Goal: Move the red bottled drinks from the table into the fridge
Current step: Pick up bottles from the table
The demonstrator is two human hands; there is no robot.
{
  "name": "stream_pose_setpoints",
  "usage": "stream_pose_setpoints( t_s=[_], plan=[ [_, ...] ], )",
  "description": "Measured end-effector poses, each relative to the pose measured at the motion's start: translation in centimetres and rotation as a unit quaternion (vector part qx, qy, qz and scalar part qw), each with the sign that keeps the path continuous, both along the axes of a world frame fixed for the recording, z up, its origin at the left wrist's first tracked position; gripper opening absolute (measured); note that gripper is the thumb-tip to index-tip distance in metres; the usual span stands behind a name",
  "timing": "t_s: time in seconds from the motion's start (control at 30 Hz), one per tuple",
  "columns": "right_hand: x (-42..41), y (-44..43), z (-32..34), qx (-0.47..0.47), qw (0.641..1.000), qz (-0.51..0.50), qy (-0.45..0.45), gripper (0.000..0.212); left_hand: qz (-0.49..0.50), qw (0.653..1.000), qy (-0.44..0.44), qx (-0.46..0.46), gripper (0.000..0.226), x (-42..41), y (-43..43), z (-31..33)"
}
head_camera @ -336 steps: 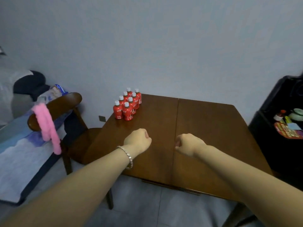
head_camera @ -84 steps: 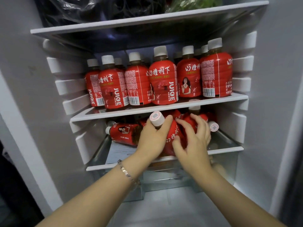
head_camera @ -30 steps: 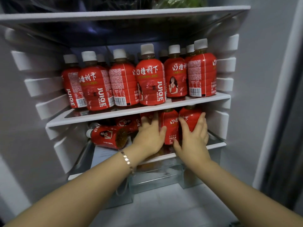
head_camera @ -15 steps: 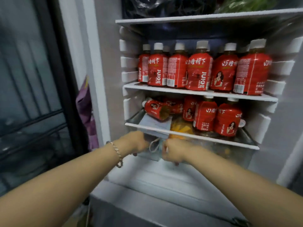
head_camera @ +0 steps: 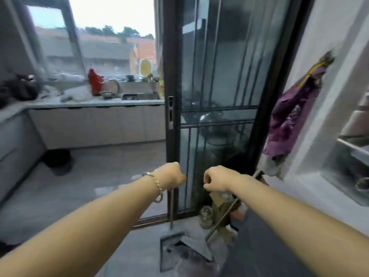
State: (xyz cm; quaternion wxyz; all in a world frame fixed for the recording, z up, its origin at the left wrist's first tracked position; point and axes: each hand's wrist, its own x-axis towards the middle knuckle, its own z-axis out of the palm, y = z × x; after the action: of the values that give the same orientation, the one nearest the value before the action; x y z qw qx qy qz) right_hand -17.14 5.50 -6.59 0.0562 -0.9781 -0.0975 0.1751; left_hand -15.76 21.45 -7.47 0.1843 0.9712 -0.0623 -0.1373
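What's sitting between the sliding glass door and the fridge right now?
Head view: a purple cloth hangs between the glass door and the fridge, with a long handle leaning below it.

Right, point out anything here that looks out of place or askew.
Nothing looks spilled or broken. The one untidy spot is the foot of the sliding door: a dustpan, a glass jar and a slanting pole crowd the floor there. The left hand and right hand are curled, holding nothing.
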Motion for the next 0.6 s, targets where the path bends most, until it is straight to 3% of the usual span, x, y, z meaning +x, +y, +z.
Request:
stream_pose_setpoints(
  t_s=[0.17,0.33,0.6],
  plan=[
    [-2.4,16.2,-1.3,-0.009,0.986,0.161,-0.035,0.027,0.178,0.984,-0.001,0.017,0.015,-7.1,15.6,-1.5],
    [-9.9,32.6,-2.2,0.003,0.945,0.324,-0.032,0.029,0.343,0.939,-0.012,-0.006,0.026,-18.9,30.7,-2.7],
    [-30.6,58.0,-4.2,0.047,0.863,0.504,-0.002,0.023,0.519,0.855,-0.006,0.002,0.025,-45.5,51.1,-3.6]
  ],
)
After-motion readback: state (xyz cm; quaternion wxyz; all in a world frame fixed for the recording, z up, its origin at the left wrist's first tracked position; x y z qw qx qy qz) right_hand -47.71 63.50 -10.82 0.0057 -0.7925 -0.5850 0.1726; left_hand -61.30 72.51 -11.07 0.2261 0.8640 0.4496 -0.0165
